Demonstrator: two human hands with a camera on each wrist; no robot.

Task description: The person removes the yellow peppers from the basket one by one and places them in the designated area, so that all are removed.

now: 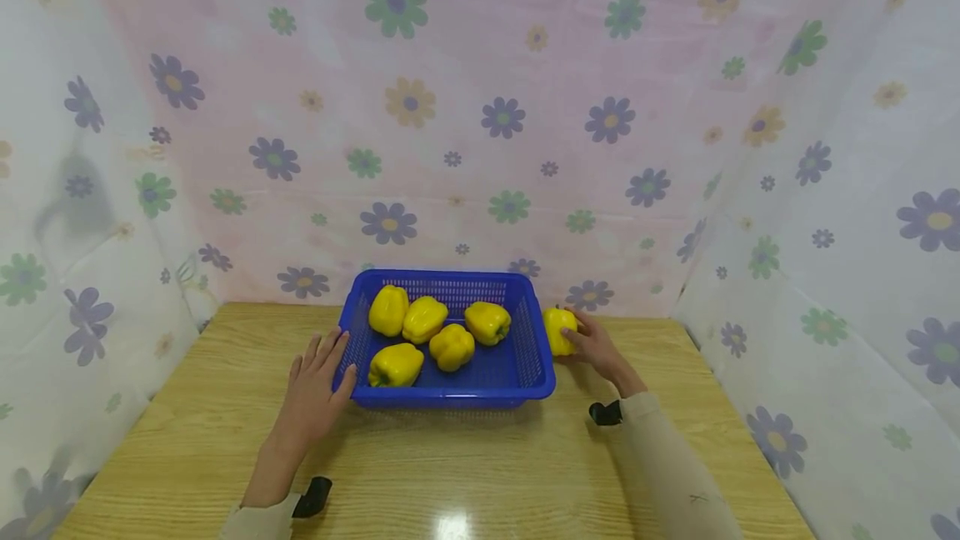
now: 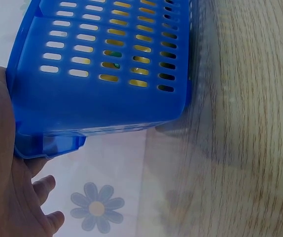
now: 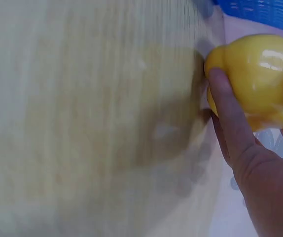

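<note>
A yellow bell pepper (image 1: 558, 332) is in my right hand (image 1: 596, 347), just outside the right wall of a blue plastic basket (image 1: 450, 394). In the right wrist view the fingers and thumb reach around this bell pepper (image 3: 260, 74), its underside close to the table. My left hand (image 1: 318, 394) rests at the basket's left rim with its fingers extended. Seen from the left wrist, that hand (image 2: 6, 182) lies along the rim beside the slotted wall (image 2: 102, 101). Several more yellow bell peppers (image 1: 452, 347) lie loose inside the basket.
The basket stands on a wood-grain table (image 1: 450, 465) near its back edge. Flower-printed cloth (image 1: 465, 148) hangs behind and on both sides. Black wrist straps or mounts (image 1: 312, 497) show at the cuffs of both sleeves.
</note>
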